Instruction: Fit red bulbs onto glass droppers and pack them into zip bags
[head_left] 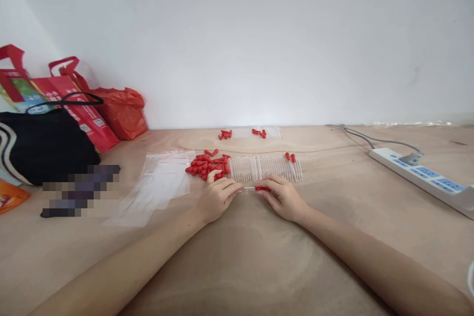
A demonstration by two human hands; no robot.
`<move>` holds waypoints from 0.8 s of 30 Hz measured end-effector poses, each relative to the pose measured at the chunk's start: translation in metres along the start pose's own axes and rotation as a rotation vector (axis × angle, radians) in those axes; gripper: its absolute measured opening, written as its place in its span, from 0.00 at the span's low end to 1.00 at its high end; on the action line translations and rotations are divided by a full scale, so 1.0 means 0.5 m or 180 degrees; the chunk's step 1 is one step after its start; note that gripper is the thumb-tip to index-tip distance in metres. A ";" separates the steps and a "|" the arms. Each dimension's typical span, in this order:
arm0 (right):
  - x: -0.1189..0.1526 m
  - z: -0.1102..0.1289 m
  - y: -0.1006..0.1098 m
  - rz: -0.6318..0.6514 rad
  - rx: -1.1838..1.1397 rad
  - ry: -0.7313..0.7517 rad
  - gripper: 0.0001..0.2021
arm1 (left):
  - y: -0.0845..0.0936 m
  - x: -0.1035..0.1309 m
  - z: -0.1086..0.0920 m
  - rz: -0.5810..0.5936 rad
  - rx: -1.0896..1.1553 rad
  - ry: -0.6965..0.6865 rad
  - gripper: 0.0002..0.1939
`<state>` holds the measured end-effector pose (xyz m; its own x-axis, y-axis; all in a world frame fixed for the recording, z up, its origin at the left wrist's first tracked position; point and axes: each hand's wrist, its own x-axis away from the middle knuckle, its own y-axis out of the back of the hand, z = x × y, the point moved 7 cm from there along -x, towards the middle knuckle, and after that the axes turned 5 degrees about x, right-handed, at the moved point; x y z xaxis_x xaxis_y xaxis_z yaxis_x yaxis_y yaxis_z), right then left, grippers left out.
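Observation:
My left hand [218, 198] is closed, pinching a thin clear dropper tube [249, 188] that lies level above the table. My right hand [283, 197] pinches a red rubber dropper bulb [262, 188] at the tube's right end; whether the tube sits inside the bulb I cannot tell. Behind my hands lies a row of clear dropper tubes [246, 169], side by side. Two red bulbs [290, 157] show at the far ends of tubes near the row's right side. A heap of loose red rubber bulbs [203, 165] lies just beyond my left hand.
Clear zip bags [159, 182] lie flat to the left. Near the wall, a clear bag [240, 132] holds tubes, with red bulbs at it. A black bag [48, 145] and red bags [120, 113] stand far left. A white power strip [418, 177] with cables lies right.

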<state>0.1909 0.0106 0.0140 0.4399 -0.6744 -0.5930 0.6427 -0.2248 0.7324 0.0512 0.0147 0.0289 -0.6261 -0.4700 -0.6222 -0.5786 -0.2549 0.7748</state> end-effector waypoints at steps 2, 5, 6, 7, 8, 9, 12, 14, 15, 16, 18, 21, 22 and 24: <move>-0.002 0.006 0.000 -0.0022 -0.0078 0.0028 0.09 | -0.001 0.001 0.000 0.0044 0.0027 0.0002 0.11; -0.002 0.011 0.000 -0.0060 -0.0213 0.0073 0.09 | -0.003 0.002 0.000 0.0089 0.0049 0.0013 0.12; -0.001 0.011 0.000 -0.0080 -0.0265 0.0087 0.09 | -0.003 0.002 0.000 0.0087 0.0061 0.0004 0.12; -0.001 0.010 0.000 -0.0111 -0.0315 0.0091 0.09 | -0.003 0.002 0.000 0.0084 0.0078 -0.0014 0.12; 0.000 0.009 0.001 -0.0153 -0.0358 0.0087 0.08 | -0.003 0.002 0.000 0.0076 0.0095 -0.0039 0.12; 0.000 0.007 0.002 -0.0199 -0.0392 0.0075 0.08 | -0.003 0.003 -0.001 0.0071 0.0114 -0.0073 0.12; 0.001 0.004 0.003 -0.0274 -0.0446 0.0040 0.07 | -0.003 0.004 -0.002 0.0073 0.0160 -0.0173 0.12; 0.001 0.006 0.003 -0.0257 -0.0472 0.0051 0.07 | -0.004 0.005 -0.004 0.0077 0.0188 -0.0224 0.12; 0.001 0.007 0.003 -0.0245 -0.0486 0.0064 0.07 | -0.004 0.005 -0.005 0.0082 0.0196 -0.0242 0.12; 0.001 0.008 0.004 -0.0240 -0.0498 0.0079 0.07 | -0.005 0.005 -0.006 0.0090 0.0198 -0.0259 0.13; 0.002 0.010 0.006 -0.0244 -0.0514 0.0117 0.08 | -0.007 0.004 -0.008 0.0115 0.0199 -0.0291 0.13; 0.004 0.011 0.007 -0.0217 -0.0509 0.0192 0.08 | -0.008 0.002 -0.011 0.0151 0.0202 -0.0313 0.12; 0.004 0.012 0.006 -0.0199 -0.0507 0.0220 0.08 | -0.009 0.001 -0.012 0.0162 0.0210 -0.0315 0.12; 0.004 0.013 0.006 -0.0168 -0.0515 0.0259 0.08 | -0.009 0.000 -0.012 0.0192 0.0218 -0.0310 0.12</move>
<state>0.1895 0.0043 0.0171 0.4480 -0.6041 -0.6590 0.7557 -0.1379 0.6402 0.0571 0.0108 0.0263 -0.7066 -0.3976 -0.5853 -0.5706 -0.1689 0.8037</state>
